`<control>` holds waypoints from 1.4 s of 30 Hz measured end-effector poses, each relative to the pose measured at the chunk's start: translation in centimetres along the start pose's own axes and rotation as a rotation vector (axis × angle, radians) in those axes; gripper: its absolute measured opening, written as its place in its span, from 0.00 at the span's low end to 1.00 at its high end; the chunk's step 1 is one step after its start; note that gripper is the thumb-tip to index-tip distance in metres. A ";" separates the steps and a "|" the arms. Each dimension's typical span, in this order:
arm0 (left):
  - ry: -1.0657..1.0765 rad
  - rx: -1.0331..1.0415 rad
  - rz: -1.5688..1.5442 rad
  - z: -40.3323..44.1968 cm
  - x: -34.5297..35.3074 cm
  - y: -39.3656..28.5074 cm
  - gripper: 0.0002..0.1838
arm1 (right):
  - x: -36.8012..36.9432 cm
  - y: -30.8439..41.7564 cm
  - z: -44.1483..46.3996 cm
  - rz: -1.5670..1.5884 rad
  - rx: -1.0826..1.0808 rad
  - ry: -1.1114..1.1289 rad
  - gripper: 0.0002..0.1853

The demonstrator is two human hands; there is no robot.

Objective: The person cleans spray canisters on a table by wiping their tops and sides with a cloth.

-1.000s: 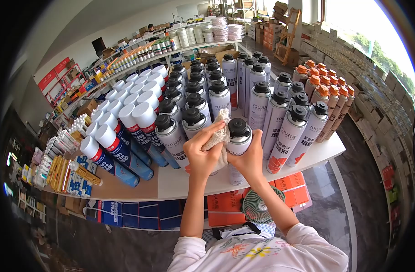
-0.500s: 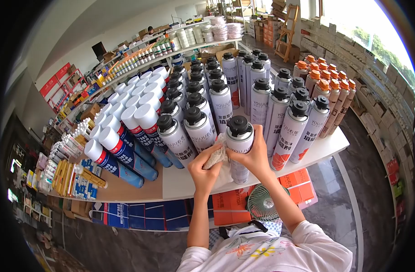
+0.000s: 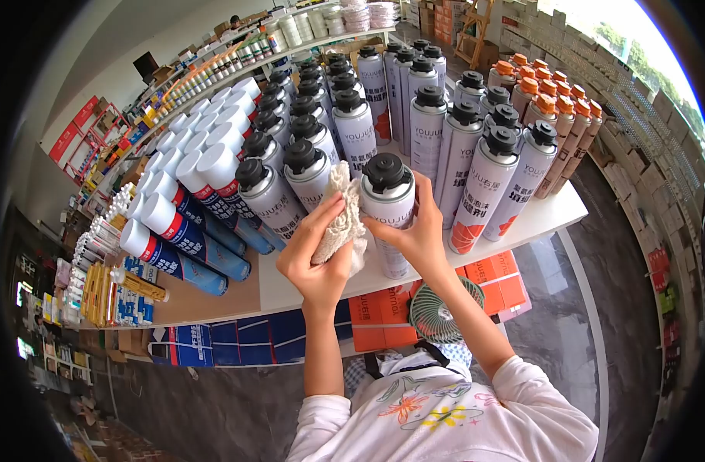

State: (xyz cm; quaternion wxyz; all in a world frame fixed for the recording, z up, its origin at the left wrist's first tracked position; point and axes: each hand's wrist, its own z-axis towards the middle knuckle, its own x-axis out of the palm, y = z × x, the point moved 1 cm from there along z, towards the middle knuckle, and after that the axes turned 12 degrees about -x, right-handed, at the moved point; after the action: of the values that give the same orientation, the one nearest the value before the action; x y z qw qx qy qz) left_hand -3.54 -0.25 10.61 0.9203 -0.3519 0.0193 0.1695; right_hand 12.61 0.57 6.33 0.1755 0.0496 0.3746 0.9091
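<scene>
My right hand (image 3: 416, 237) is wrapped round a white foam can (image 3: 389, 202) with a black cap, near the table's front edge. The can is roughly upright, and I cannot tell whether its base rests on the tabletop. A crumpled off-white rag (image 3: 340, 215) is bunched in my left hand (image 3: 319, 262), just left of the can. Behind my hands stand several matching cans with black caps, among them one can (image 3: 487, 189) with an orange-red pattern at its base, to the right.
Blue cans with white caps (image 3: 191, 242) fill the table's left part. Brown cans with orange caps (image 3: 549, 119) stand at the back right. Under the white table edge (image 3: 549, 223) are orange boxes (image 3: 379, 316), blue boxes (image 3: 252, 339) and a green fan (image 3: 445, 308).
My left hand has lifted the rag higher, to the upper left of where it was, and a gap shows between rag and can. My right hand keeps its hold. The view has shifted.
</scene>
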 end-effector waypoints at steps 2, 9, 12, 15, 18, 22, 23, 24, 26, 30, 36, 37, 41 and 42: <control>0.028 0.060 0.048 0.1 1.0 -0.8 0.21 | 0.1 0.2 -0.1 -0.038 -0.032 -0.013 0.42; 0.018 0.304 0.260 -0.7 2.8 -1.1 0.20 | 0.2 0.4 -0.2 -0.084 0.041 -0.057 0.40; -0.057 0.171 0.114 0.2 3.1 0.7 0.19 | 0.8 0.8 -0.1 -0.115 0.092 -0.058 0.40; 0.002 -0.049 0.136 1.1 2.6 1.0 0.17 | 1.2 1.7 -0.4 -0.158 0.052 -0.086 0.39; -0.028 0.117 0.202 0.8 3.0 0.4 0.17 | 0.9 1.5 -0.1 -0.253 -0.023 -0.105 0.39; 0.042 0.302 0.339 -1.1 3.7 -2.6 0.16 | 1.0 0.4 0.4 -0.311 -0.061 -0.066 0.31; 0.037 0.345 0.437 -1.3 4.0 -2.9 0.16 | 1.0 0.3 0.4 -0.315 -0.068 -0.066 0.30; 0.046 0.285 0.342 -1.1 4.1 -2.6 0.17 | 0.9 -0.1 0.4 -0.284 0.054 -0.073 0.31; 0.023 0.249 0.267 -0.2 4.1 -1.9 0.18 | 1.0 0.6 0.5 -0.334 0.038 -0.077 0.31; 0.003 0.138 0.205 0.5 3.2 -2.4 0.18 | 1.9 0.6 0.2 -0.424 -0.020 -0.113 0.34; 0.027 0.056 0.234 1.0 2.3 -2.8 0.16 | 2.5 0.8 -0.3 -0.416 -0.065 -0.130 0.42; 0.028 0.054 0.236 1.1 2.1 -2.6 0.16 | 2.3 1.0 -0.3 -0.415 -0.062 -0.128 0.42; 0.098 -0.012 0.154 1.5 1.3 -1.9 0.16 | 0.1 0.6 0.1 -0.324 -0.018 -0.014 0.47; 0.138 -0.068 0.086 1.6 1.1 -1.6 0.17 | -0.7 0.5 0.5 -0.226 0.012 0.050 0.50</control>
State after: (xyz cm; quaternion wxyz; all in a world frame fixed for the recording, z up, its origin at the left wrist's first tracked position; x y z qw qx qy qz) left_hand -2.16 -0.03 12.67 0.8962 -0.3929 0.0921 0.1846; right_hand 13.27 0.36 7.08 0.2672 -0.0145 0.3874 0.8822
